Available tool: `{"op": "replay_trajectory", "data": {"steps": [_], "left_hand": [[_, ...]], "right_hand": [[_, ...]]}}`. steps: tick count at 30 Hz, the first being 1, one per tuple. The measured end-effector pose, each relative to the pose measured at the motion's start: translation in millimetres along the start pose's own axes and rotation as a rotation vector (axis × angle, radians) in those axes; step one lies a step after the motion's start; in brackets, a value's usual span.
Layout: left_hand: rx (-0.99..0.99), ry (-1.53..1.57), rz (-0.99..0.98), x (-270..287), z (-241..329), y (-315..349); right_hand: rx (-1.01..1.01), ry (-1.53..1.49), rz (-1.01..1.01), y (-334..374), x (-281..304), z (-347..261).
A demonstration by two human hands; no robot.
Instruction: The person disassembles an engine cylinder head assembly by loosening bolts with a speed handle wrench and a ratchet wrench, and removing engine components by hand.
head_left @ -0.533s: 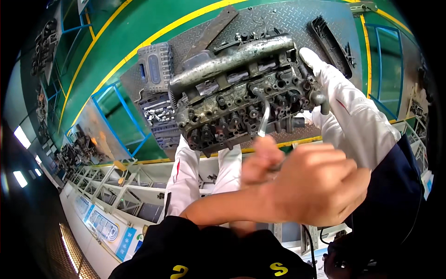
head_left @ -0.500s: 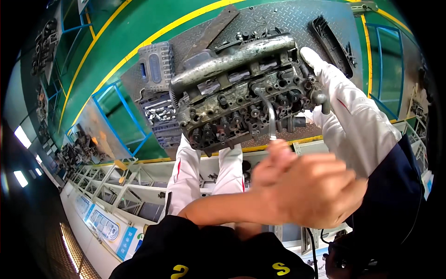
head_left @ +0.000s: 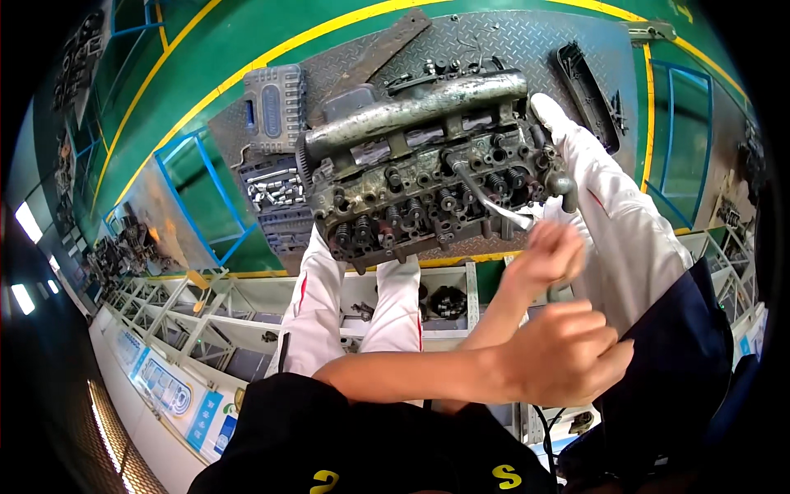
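Observation:
A greasy cylinder head point(head_left: 428, 177) with exposed valve springs lies in front of me, a thick metal manifold pipe point(head_left: 411, 111) along its far side. A bent steel speed brace point(head_left: 489, 200) stands in a recess of the head and leans right, toward me. My right hand point(head_left: 553, 257), blurred, is closed round the brace's middle. My left hand point(head_left: 568, 356) crosses over the right forearm, nearer to me. Its fingers are curled into a fist at the brace's upper end, mostly hidden inside the hand.
An opened tool case point(head_left: 276, 111) with loose sockets point(head_left: 280, 189) lies left of the head on a checkered steel plate point(head_left: 502, 37). A black cover point(head_left: 586, 99) and a flat metal bar point(head_left: 383, 53) lie farther back. At right stands a person in white trousers point(head_left: 625, 198).
My right hand has swung right and slightly away, turning the brace's bent part from pointing toward me to pointing right. The left fist has barely moved.

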State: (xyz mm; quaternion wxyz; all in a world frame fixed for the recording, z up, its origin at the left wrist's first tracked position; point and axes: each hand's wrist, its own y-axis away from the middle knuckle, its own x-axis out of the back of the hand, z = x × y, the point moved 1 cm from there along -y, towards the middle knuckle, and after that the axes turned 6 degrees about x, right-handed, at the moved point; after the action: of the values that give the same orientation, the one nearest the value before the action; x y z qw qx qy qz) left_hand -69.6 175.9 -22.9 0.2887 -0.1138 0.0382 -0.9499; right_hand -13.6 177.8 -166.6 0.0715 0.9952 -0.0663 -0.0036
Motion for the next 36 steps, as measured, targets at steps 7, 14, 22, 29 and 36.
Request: {"op": "replay_trajectory", "data": {"steps": [7,14,22,29,36], "left_hand": [[0.011,0.070,0.020,7,-4,-30],[0.053,0.084,-0.151,-21,9,15],[0.179,0.059,-0.121,12,21,-12],[0.137,0.053,0.020,12,9,-48],[0.044,-0.008,-0.187,-15,16,23]], "right_hand": [[0.379,0.155,-0.559,70,-42,-17],[0.623,0.604,-0.125,-35,-44,23],[0.107,0.021,0.078,4,-7,-20],[0.262,0.281,-0.438,80,-61,-29],[0.321,-0.130,0.104,-45,-59,-7]]}}
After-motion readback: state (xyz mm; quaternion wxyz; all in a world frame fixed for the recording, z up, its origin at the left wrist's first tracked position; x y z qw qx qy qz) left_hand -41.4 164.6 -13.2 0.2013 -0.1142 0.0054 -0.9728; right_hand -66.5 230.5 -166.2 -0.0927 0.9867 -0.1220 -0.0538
